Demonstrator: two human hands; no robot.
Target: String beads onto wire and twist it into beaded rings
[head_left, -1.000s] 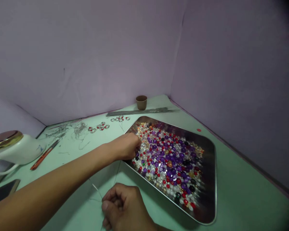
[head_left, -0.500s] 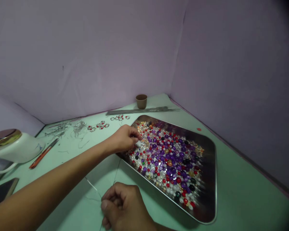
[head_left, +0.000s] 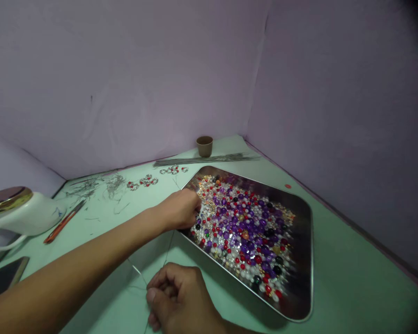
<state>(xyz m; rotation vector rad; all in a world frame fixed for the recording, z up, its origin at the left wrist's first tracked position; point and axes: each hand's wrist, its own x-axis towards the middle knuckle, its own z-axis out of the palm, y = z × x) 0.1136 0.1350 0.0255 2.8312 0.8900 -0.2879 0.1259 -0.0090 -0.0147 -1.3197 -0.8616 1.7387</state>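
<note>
We see green worktop (head_left: 334, 278) carrying steel tray (head_left: 301, 241), set close within reach. Left hand (head_left: 179, 211) curls into beads (head_left: 244, 232) at the tray's near corner, grip hidden, cannot tell. Right hand (head_left: 181, 297) is fisted on thin wire (head_left: 139, 273), steadying it.

Back wall (head_left: 125, 83): flat lilac, fills 9 to 12 o'clock. Its surface is slightly creased, with one small dark mark (head_left: 91, 98) at 10.
Right wall (head_left: 351, 116): same lilac, runs 1 to 4 o'clock.
The two meet at a vertical corner seam (head_left: 263, 69) around 12–1; the seam wavers a bit near the top.
Short third wall panel (head_left: 10, 162) at 9 o'clock, same colour.
Table (head_left: 362, 283): mint-green top, set into the corner and touching the walls. A thin pinkish strip (head_left: 362, 234) runs along its edge at 3–4 o'clock.
Light is soft and dim, no hard shadows. The picture darkens in the far corner at 1–2 o'clock.
</note>
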